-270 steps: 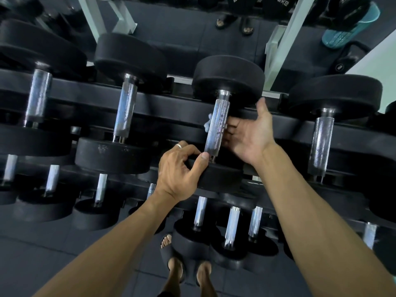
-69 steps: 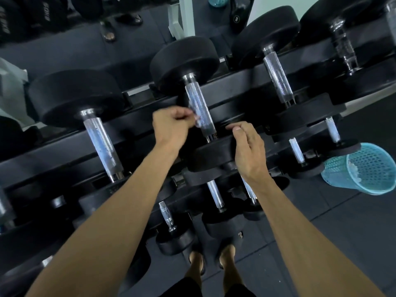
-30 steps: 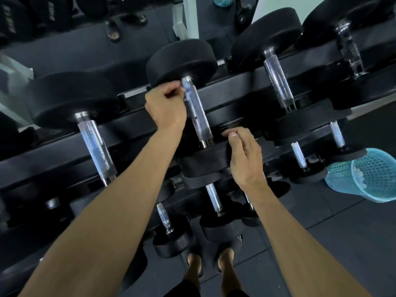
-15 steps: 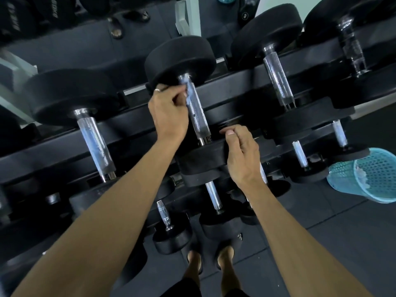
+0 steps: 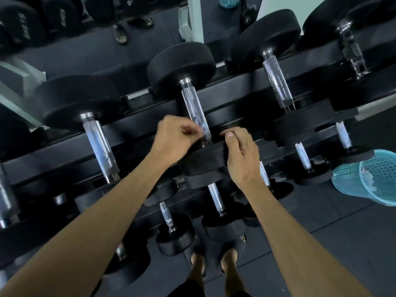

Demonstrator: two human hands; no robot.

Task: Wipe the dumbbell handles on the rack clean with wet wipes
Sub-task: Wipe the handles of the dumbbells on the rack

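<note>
A: At this moment, what did each hand have?

B: From my remote station I read it so. The left hand [image 5: 175, 137] was curled at the near end of the centre dumbbell handle [image 5: 194, 108], on the top tier of the rack [image 5: 240, 82]. Its fingers pinched a pale scrap against the knurled steel; I took that for the wet wipe [image 5: 202, 126], though motion blur left little of it showing. The right hand [image 5: 242, 156] rested on the near weight head [image 5: 203, 159] of the same dumbbell, fingers bent over its edge, which I judged to be a steadying hold.

A: And the task itself, how far along?

B: I judged it mid-course. The wipe sat at the lowest part of that handle, so this one looked close to finished. I could not tell from surface sheen which other handles were clean. The left neighbour handle [image 5: 99, 146], the right neighbour handle [image 5: 277, 82] and the smaller dumbbells on the lower tiers all lay untouched by either hand.

A: Anything for used wipes?

B: A teal mesh basket [image 5: 368, 176] lay tipped on the floor to the right, well apart from both hands.
</note>
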